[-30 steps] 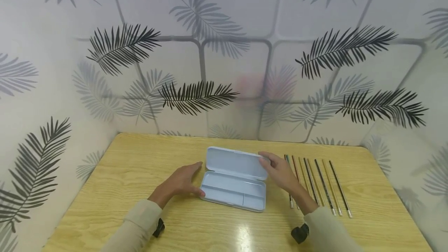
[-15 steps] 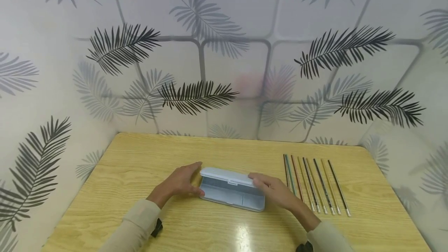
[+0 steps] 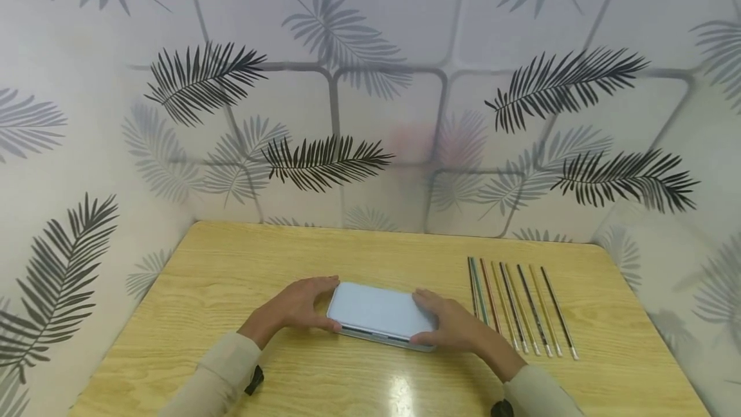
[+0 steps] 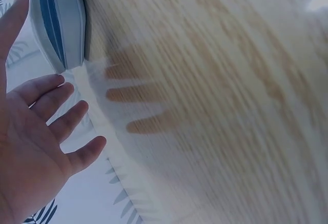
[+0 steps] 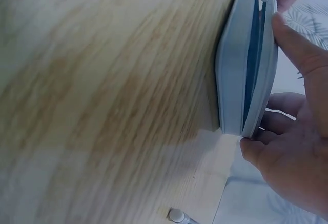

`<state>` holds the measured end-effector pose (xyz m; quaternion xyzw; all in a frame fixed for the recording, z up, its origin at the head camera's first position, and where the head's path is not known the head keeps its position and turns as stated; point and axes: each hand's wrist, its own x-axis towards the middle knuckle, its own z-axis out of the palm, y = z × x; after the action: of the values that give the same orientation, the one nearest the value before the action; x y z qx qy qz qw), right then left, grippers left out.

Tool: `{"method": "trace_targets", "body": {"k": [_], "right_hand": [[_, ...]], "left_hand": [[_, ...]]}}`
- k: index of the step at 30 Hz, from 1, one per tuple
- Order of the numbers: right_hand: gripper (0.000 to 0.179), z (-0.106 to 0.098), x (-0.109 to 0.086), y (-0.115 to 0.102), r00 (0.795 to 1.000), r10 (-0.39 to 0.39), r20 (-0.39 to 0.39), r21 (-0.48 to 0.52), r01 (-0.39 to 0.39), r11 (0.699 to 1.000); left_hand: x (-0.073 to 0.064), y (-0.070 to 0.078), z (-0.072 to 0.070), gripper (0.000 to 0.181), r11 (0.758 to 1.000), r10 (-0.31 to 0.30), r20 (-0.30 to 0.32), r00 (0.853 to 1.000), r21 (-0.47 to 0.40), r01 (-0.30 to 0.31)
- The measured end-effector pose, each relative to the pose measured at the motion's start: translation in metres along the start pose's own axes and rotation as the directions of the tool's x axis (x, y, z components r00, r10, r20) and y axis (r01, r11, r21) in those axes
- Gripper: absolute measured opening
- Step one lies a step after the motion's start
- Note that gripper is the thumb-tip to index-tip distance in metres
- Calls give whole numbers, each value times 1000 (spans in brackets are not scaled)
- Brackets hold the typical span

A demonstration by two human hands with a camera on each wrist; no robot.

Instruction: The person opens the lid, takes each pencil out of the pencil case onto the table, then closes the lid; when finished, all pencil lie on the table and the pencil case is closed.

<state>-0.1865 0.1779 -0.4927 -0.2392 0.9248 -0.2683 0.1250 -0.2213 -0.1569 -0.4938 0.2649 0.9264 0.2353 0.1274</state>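
A pale blue pencil case (image 3: 376, 311) lies on the table, its lid lowered with a narrow gap along the front edge. At the case's left end is my left hand (image 3: 301, 304), thumb by the front corner and fingers spread toward the back corner. The left wrist view shows those fingers (image 4: 66, 116) loosely extended, the nearest at the case's end. My right hand (image 3: 451, 324) holds the lid's right end, its thumb on the front edge and other fingers farther back. In the right wrist view, the gap below the lid (image 5: 264, 75) shows from the side.
Several pencils (image 3: 523, 307) lie roughly side by side on the wooden table (image 3: 289, 378), right of the case. One pencil's end (image 5: 177, 215) shows low in the right wrist view. A leaf-patterned curtain (image 3: 370, 95) hangs behind the table.
The pencil case's lid has swung from standing wide open down over the base, nearly closed. My right hand has come forward and down with it; my left hand has stayed at the left end.
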Motion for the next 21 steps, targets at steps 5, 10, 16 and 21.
{"method": "trace_targets", "body": {"k": [5, 10, 16, 21], "right_hand": [[95, 3, 7, 0, 1000, -27, 4, -34, 27, 999], [97, 6, 10, 0, 999, -41, 9, -72, 42, 997], [97, 4, 15, -2, 996, -85, -7, -120, 83, 989], [94, 4, 19, 3, 998, -65, -5, -135, 64, 989]], "left_hand": [[-2, 1, 3, 99, 1000, -20, -6, 1000, -20, 20], [-4, 3, 6, 98, 999, -36, -8, 999, 14, 36], [0, 7, 0, 97, 993, -7, -29, 1000, 117, 11], [3, 5, 0, 98, 991, -44, 0, 999, 126, 43]]}}
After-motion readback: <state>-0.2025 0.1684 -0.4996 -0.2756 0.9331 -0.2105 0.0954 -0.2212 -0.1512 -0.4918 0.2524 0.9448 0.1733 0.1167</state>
